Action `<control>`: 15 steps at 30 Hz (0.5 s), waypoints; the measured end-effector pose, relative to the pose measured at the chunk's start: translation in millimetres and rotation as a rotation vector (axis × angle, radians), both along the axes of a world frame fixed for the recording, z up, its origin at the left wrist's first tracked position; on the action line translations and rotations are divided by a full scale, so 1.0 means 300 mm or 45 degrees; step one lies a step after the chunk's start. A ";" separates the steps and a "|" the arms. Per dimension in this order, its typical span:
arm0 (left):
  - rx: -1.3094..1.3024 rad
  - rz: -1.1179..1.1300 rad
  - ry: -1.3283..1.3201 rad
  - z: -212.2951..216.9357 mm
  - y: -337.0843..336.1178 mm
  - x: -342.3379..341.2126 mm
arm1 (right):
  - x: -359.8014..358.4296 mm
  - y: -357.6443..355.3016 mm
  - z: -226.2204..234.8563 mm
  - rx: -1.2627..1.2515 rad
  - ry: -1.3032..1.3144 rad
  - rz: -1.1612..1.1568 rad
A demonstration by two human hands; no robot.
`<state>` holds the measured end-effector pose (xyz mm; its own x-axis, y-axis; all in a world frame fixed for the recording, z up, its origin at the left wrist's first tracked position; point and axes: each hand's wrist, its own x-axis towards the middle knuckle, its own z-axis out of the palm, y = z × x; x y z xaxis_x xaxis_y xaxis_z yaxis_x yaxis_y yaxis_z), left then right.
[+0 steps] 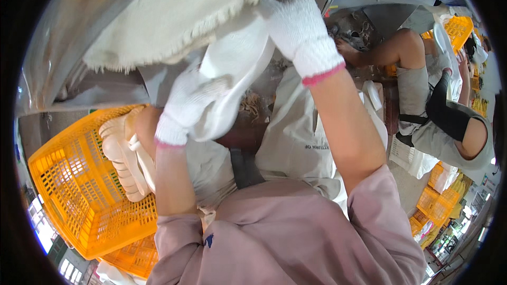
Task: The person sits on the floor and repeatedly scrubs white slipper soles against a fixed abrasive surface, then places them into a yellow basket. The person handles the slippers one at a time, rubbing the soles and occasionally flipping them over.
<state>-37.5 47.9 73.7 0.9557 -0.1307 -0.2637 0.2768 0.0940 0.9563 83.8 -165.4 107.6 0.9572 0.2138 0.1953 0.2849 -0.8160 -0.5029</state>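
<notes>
A white shoe sole (237, 55) is held up in both of my gloved hands, its long side slanting from lower left to upper right. My left hand (193, 97) wraps round its lower part, with the fingers closed over the edge. At the upper end my right hand (296, 26) grips the sole, its fingertips partly hidden. Just beyond, a large cream cloth buffing wheel (174, 16) with a frayed edge overlaps the sole's far side. I cannot tell whether wheel and sole touch.
A metal hood (68, 37) surrounds the wheel. To my left stands an orange plastic basket (68, 179) holding cream soles (127, 158). A pale cloth (293, 126) covers my lap. On the right another person (422, 84) sits close by, near more orange baskets (438, 198).
</notes>
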 end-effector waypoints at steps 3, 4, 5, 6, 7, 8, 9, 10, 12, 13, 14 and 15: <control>-0.241 0.191 0.151 0.011 -0.218 0.050 | -0.082 -0.036 0.029 -0.465 -0.421 0.305; -0.191 0.309 0.075 0.003 -0.292 0.082 | -0.135 -0.052 0.076 -0.338 -0.303 0.270; -0.341 0.491 0.031 -0.008 -0.363 0.115 | -0.190 -0.068 0.124 -0.208 -0.194 0.227; -0.419 0.583 0.096 -0.029 -0.425 0.157 | -0.252 -0.110 0.136 0.082 0.046 0.086; -0.508 0.630 0.110 -0.053 -0.470 0.195 | -0.312 -0.152 0.147 0.390 0.235 -0.089; -0.349 0.689 0.149 -0.083 -0.496 0.243 | -0.309 -0.141 0.166 0.412 0.205 -0.211; -0.184 0.676 0.113 -0.110 -0.536 0.289 | -0.302 -0.113 0.188 0.442 0.181 -0.358; -0.245 0.652 0.094 -0.137 -0.540 0.333 | -0.289 -0.110 0.195 0.474 0.155 -0.515; -0.877 0.661 0.312 -0.161 -0.499 0.398 | -0.218 -0.125 0.127 0.547 0.009 -0.327; -0.689 0.468 0.212 -0.156 -0.412 0.411 | -0.179 -0.106 0.116 0.557 0.034 -0.383; -0.506 0.294 0.105 -0.139 -0.324 0.422 | -0.143 -0.090 0.106 0.567 0.069 -0.426; 0.005 0.339 0.226 -0.111 -0.240 0.391 | -0.108 -0.076 0.096 0.524 0.105 -0.404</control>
<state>79.7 -24.2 40.4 0.8952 0.1192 -0.4294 0.4054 0.1820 0.8958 51.6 -188.3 136.3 0.9781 -0.1674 0.1234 0.0019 -0.5860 -0.8103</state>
